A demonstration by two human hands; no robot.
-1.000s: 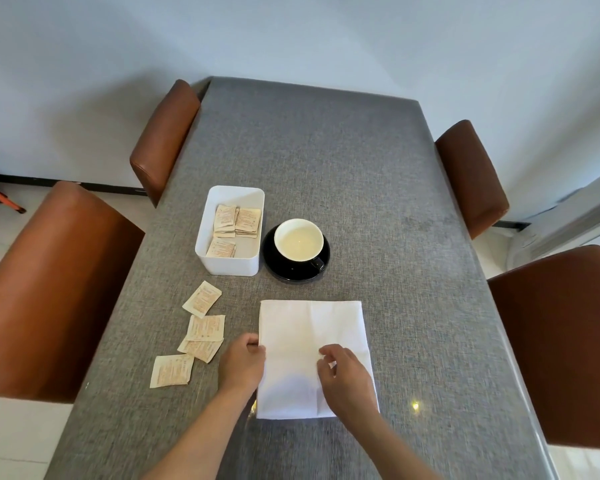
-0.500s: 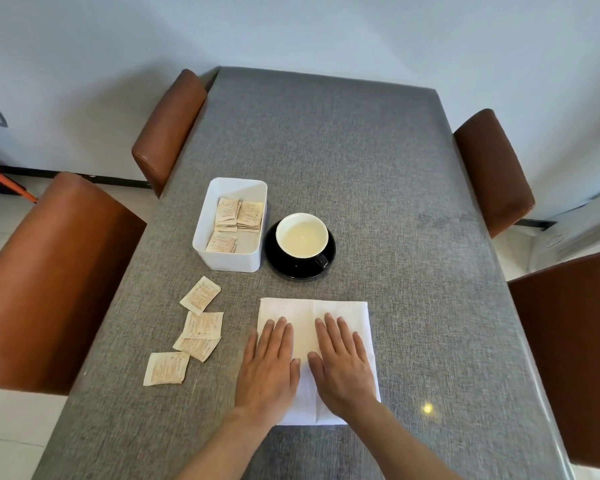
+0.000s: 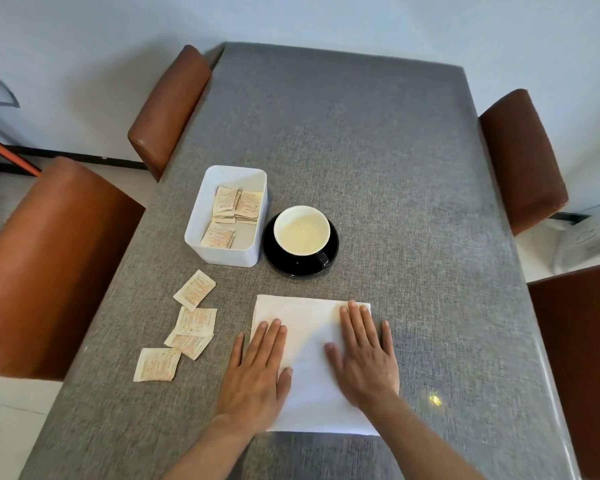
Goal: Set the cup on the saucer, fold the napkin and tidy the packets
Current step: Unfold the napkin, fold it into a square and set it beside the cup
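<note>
A white napkin (image 3: 309, 362) lies flat on the grey table near me. My left hand (image 3: 257, 372) presses flat on its left edge, fingers spread. My right hand (image 3: 364, 355) presses flat on its right side. Beyond the napkin a cup (image 3: 302, 230), black outside and white inside, with pale liquid stands on a black saucer (image 3: 278, 258). Left of it a white box (image 3: 229, 216) holds several beige packets (image 3: 236, 206). Several loose packets (image 3: 194, 323) lie on the table left of the napkin.
The grey cloth-covered table (image 3: 378, 168) runs away from me. Brown chairs stand on both sides: two on the left (image 3: 49, 265) and two on the right (image 3: 520, 157). A white wall is behind.
My hands went from pinching the napkin's near part to lying flat on it, then slid apart toward its left and right edges.
</note>
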